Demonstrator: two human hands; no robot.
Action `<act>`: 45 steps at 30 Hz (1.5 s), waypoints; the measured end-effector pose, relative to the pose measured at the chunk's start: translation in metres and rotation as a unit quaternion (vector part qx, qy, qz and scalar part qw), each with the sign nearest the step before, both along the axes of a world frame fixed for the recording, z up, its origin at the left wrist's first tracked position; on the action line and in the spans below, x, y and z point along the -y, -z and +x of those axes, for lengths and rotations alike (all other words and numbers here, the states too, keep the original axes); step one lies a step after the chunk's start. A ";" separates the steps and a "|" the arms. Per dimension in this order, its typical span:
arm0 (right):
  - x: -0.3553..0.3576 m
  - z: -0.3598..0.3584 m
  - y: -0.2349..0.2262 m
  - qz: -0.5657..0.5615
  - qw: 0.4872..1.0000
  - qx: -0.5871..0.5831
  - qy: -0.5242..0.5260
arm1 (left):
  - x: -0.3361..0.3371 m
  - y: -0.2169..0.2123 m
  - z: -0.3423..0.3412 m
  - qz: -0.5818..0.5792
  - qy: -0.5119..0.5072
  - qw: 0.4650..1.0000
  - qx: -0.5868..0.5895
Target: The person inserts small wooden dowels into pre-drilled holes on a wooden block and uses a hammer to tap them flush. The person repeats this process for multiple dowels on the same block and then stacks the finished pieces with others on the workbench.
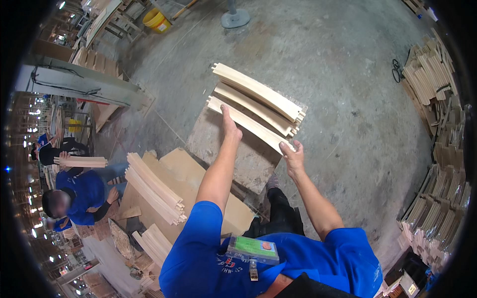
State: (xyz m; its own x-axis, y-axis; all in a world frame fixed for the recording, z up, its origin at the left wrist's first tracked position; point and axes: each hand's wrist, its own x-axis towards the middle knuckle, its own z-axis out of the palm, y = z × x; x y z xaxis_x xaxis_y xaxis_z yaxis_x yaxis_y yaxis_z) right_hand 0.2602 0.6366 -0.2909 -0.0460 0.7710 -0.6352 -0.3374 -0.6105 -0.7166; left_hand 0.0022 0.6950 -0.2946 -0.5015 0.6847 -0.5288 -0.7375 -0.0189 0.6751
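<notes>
Badge in a clear holder lay on the wearer's blue shirt. Beyond it, the left hand and right hand were well apart, each clamped on one end of a curved wooden piece, thumbs uppermost. That piece was above a worn board, beside two similar pieces on its far side. Leftward, further slats lay on cardboard, near a co-worker in blue. Farthest, a yellow bucket stood on the concrete floor.
</notes>
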 end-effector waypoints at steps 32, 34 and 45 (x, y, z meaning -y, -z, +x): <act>-0.050 0.005 0.049 0.059 0.974 0.214 -0.035 | -0.020 0.020 0.012 -0.217 0.096 0.970 -0.050; -0.048 0.010 0.039 0.048 0.994 0.099 0.016 | -0.017 0.020 0.014 -0.205 0.094 0.974 -0.039; -0.070 0.027 0.043 0.052 0.978 0.123 -0.160 | -0.016 0.008 0.023 -0.220 0.125 0.967 -0.015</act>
